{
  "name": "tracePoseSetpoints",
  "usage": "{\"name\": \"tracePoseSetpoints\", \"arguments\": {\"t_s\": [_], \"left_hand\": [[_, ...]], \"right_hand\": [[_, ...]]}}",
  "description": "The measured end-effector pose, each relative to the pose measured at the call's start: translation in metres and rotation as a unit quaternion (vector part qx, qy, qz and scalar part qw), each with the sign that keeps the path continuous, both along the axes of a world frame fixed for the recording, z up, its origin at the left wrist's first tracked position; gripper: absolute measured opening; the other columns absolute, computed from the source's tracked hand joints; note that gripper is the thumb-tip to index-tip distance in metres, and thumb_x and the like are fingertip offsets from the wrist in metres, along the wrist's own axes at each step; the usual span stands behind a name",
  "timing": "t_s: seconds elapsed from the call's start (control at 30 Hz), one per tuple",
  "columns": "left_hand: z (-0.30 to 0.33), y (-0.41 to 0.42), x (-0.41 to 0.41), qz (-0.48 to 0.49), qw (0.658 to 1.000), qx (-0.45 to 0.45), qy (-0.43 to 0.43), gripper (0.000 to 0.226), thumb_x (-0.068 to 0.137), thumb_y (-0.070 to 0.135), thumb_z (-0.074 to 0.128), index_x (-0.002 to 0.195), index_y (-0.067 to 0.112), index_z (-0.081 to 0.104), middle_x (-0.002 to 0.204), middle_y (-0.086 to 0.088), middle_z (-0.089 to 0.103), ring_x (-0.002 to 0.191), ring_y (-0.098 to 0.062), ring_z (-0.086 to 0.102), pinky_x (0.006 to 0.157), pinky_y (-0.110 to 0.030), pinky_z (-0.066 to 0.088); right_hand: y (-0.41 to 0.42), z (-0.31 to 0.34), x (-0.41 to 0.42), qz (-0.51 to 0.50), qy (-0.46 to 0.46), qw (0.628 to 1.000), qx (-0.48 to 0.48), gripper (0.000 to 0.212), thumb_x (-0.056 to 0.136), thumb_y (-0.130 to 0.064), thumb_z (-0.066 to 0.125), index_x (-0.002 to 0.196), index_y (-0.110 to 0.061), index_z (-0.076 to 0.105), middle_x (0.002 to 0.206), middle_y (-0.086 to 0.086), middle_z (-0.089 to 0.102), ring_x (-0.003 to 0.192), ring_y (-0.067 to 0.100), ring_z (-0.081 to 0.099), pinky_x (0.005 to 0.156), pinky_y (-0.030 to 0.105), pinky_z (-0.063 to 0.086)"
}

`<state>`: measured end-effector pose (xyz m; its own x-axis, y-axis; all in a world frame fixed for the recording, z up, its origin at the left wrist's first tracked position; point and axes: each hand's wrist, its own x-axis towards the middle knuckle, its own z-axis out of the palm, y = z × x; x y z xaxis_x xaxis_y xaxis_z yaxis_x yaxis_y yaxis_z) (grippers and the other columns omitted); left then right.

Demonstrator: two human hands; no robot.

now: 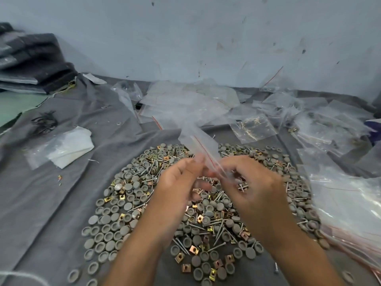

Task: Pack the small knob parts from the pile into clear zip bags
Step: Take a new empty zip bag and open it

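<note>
A wide pile of small grey round knob caps, brass square nuts and screws (pixel 127 205) lies on the grey cloth (pixel 61 203) in front of me. Above the pile, my left hand (pixel 181 182) and my right hand (pixel 247 182) both pinch the mouth of one clear zip bag (pixel 198 139) with a red seal line. The bag stands up and leans away from me. My right hand also grips a few screws and small parts (pixel 242 185) in its curled fingers. The hands are blurred.
Filled and empty clear bags (pixel 321 120) are scattered along the back and right. A stack of empty zip bags (pixel 350 213) lies at the right edge. White folded plastic (pixel 70 147) lies left, dark folded fabric (pixel 35 60) at the far left, a wall behind.
</note>
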<state>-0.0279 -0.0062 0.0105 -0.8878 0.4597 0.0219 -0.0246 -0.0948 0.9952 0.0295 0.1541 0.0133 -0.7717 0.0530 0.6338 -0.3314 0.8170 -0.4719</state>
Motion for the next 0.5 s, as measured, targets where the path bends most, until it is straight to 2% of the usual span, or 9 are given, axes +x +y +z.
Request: {"name": "tracePoseSetpoints", "arguments": {"t_s": [0.07,0.13,0.23,0.3,0.4,0.5], "left_hand": [[-0.001,-0.006,-0.001,0.022,0.998,-0.027,0.054,0.041,0.079,0.068,0.060,0.101,0.036,0.072,0.094,0.007,0.075,0.084,-0.006,0.069,0.071,-0.023,0.050],[-0.002,-0.011,-0.003,0.044,0.993,-0.056,0.093,0.029,0.083,0.061,0.063,0.099,0.038,0.071,0.089,0.009,0.075,0.084,-0.004,0.070,0.070,-0.018,0.053],[-0.007,-0.010,-0.004,0.070,0.985,-0.098,0.120,0.029,0.086,0.058,0.068,0.096,0.031,0.071,0.089,0.010,0.076,0.084,-0.006,0.072,0.072,-0.022,0.056],[-0.010,-0.006,-0.003,0.098,0.973,-0.145,0.153,0.030,0.085,0.058,0.065,0.091,0.030,0.070,0.085,0.013,0.074,0.079,-0.003,0.070,0.067,-0.016,0.054],[-0.011,0.002,0.002,0.120,0.950,-0.202,0.204,0.019,0.093,0.046,0.059,0.084,0.034,0.071,0.073,0.021,0.069,0.066,0.004,0.064,0.055,-0.007,0.043],[-0.014,0.005,0.004,0.153,0.921,-0.259,0.246,0.019,0.094,0.040,0.055,0.081,0.036,0.069,0.063,0.016,0.064,0.051,0.000,0.055,0.046,-0.012,0.036]], "right_hand": [[-0.004,-0.008,-0.005,0.013,-0.027,0.999,-0.015,0.014,0.095,-0.027,0.070,0.107,-0.019,0.072,0.099,-0.016,0.069,0.092,-0.008,0.061,0.082,0.009,0.045],[-0.003,-0.015,-0.007,0.032,-0.050,0.998,0.000,0.026,0.096,-0.033,0.068,0.119,-0.021,0.070,0.111,-0.014,0.070,0.104,-0.007,0.061,0.093,0.012,0.047],[-0.001,-0.023,-0.007,0.047,-0.095,0.994,-0.004,0.037,0.102,-0.048,0.050,0.126,-0.026,0.067,0.128,-0.014,0.065,0.124,-0.003,0.055,0.104,0.018,0.043],[-0.003,-0.029,-0.008,0.037,-0.105,0.994,-0.011,0.037,0.106,-0.045,0.043,0.125,-0.026,0.068,0.124,-0.015,0.066,0.119,-0.003,0.057,0.100,0.021,0.046],[-0.007,-0.033,-0.011,0.013,-0.102,0.993,-0.052,0.024,0.107,-0.034,0.049,0.114,-0.025,0.071,0.109,-0.017,0.067,0.102,-0.001,0.061,0.087,0.021,0.049],[-0.010,-0.034,-0.011,-0.019,-0.115,0.992,-0.037,0.021,0.104,-0.033,0.053,0.102,-0.022,0.070,0.103,-0.014,0.063,0.097,0.004,0.059,0.083,0.025,0.049]]}}
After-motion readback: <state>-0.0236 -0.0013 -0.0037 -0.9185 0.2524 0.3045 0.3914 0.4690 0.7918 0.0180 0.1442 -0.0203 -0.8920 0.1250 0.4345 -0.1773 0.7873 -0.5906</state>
